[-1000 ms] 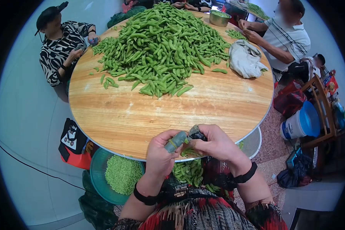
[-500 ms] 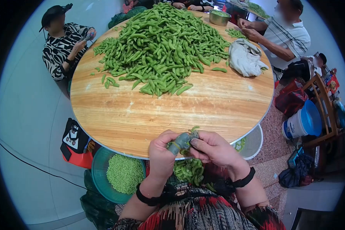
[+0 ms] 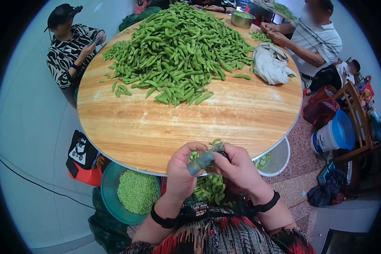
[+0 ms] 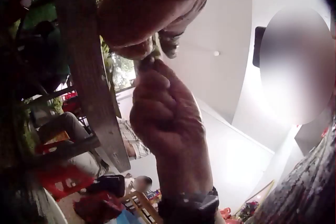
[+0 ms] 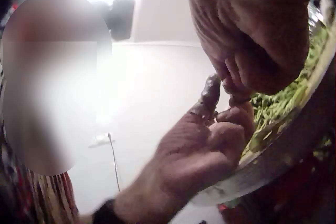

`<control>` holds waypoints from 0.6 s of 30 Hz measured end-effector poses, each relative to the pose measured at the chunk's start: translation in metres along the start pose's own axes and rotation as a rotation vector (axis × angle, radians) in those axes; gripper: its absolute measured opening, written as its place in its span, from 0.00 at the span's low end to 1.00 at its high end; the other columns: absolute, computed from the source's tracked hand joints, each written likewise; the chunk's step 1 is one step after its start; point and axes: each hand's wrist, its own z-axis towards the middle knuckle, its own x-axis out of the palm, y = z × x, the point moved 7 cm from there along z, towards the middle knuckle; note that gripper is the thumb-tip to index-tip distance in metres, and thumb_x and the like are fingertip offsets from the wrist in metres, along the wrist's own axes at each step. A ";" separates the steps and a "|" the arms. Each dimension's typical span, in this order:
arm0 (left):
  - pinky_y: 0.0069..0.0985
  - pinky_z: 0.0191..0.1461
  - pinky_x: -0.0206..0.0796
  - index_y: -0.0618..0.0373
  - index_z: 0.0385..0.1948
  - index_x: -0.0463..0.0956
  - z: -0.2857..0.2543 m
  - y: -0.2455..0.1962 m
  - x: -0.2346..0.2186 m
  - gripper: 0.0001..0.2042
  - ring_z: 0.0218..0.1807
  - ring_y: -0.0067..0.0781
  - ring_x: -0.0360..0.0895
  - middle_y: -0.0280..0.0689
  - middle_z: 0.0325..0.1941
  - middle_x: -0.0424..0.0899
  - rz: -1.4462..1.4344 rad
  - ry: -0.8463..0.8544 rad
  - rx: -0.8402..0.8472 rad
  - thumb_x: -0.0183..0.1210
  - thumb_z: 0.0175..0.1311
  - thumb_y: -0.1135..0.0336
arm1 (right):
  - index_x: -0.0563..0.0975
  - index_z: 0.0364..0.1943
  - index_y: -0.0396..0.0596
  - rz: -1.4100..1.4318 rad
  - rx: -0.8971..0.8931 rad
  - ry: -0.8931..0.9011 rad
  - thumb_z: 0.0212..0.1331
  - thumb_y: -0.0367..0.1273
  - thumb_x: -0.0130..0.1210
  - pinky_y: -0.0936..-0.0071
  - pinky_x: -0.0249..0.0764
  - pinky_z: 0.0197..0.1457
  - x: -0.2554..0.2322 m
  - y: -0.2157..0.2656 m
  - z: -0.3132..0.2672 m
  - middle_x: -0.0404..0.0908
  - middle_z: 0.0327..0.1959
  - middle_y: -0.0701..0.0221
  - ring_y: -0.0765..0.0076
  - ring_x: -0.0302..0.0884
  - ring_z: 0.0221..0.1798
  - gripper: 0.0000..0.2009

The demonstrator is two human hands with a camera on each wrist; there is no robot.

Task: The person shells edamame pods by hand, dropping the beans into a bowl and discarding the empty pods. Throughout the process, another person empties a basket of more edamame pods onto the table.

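Note:
My left hand (image 3: 182, 173) and right hand (image 3: 241, 166) meet over the near edge of the round wooden table (image 3: 178, 122). A grey-green wrap (image 3: 201, 164) with a yellowish band covers the left thumb. Several shelled green soybeans (image 3: 194, 155) are held in the left fingers. Dark wrapping also covers right fingertips. Both hands pinch at a soybean pod (image 4: 156, 45), mostly hidden between the fingers. Another green pod (image 3: 216, 141) shows just past the right fingertips. Many pods (image 3: 209, 188) lie below the hands at the lap. A tall pile of soybean pods (image 3: 186, 51) stands across the table.
A teal basket (image 3: 105, 190) of shelled beans (image 3: 136, 192) stands at lower left, a white basket (image 3: 281, 163) at right. A grey cloth (image 3: 271, 63) and metal bowl (image 3: 242, 20) sit on the table. Other people sit around it. A blue-and-white bucket (image 3: 326, 139) stands on the floor.
The hands came together around a pod, and the left fingers have since opened somewhat, revealing beans in them. The left thumb has shifted slightly right against the right fingers.

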 end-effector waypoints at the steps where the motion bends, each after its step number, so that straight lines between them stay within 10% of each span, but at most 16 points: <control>1: 0.09 0.33 0.62 0.64 0.38 0.73 -0.002 -0.004 -0.005 0.12 0.32 0.17 0.70 0.32 0.34 0.75 0.050 -0.083 0.113 0.55 0.49 0.82 | 0.71 0.28 0.41 -0.001 0.000 0.002 0.61 0.32 0.49 0.77 0.60 0.16 0.004 0.000 0.000 0.70 0.15 0.72 0.75 0.66 0.14 0.08; 6: 0.07 0.32 0.61 0.64 0.37 0.73 -0.005 -0.008 -0.014 0.11 0.33 0.16 0.70 0.31 0.32 0.74 0.163 -0.209 0.093 0.52 0.51 0.83 | 0.70 0.24 0.38 -0.444 -0.209 -0.194 0.53 0.30 0.55 0.66 0.67 0.23 0.006 0.019 -0.001 0.71 0.16 0.53 0.51 0.72 0.20 0.09; 10: 0.08 0.26 0.55 0.64 0.37 0.74 -0.003 -0.017 -0.030 0.10 0.26 0.13 0.66 0.31 0.30 0.75 0.135 -0.197 0.128 0.51 0.53 0.82 | 0.73 0.26 0.38 -0.328 -0.062 0.230 0.56 0.35 0.50 0.64 0.69 0.27 0.013 0.019 0.024 0.74 0.18 0.54 0.48 0.73 0.23 0.12; 18: 0.09 0.22 0.51 0.65 0.41 0.73 0.001 -0.030 -0.014 0.10 0.20 0.12 0.62 0.31 0.22 0.74 0.572 -0.118 0.277 0.51 0.58 0.78 | 0.77 0.24 0.40 -1.208 -0.188 -0.121 0.52 0.37 0.51 0.61 0.74 0.33 -0.019 0.019 0.143 0.77 0.23 0.54 0.49 0.77 0.29 0.13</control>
